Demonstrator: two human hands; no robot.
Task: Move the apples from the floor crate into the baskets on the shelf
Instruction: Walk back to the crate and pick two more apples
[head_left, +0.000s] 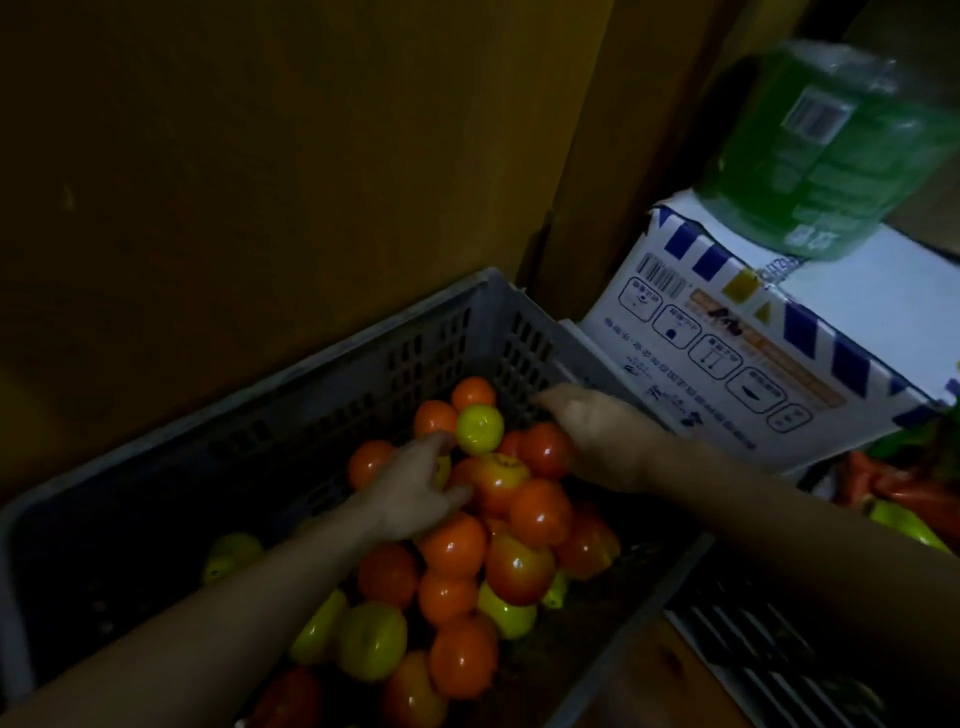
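A grey slotted floor crate (322, 364) holds several red and yellow-green apples (452, 545) piled toward its right side. My left hand (415, 488) reaches into the pile with fingers spread, resting on a red-yellow apple (501, 478) and touching a yellow-green apple (479, 428). My right hand (587, 421) hangs palm down over a red apple (545, 449) near the crate's far right corner; its fingers are hidden underneath. No basket or shelf is visible in this dim view.
A white and blue cardboard box (753, 332) stands right of the crate, with a green plastic-wrapped pack (831, 145) on top. A second slotted crate (769, 654) and more produce (904, 499) lie at the right. A brown wall (260, 156) rises behind.
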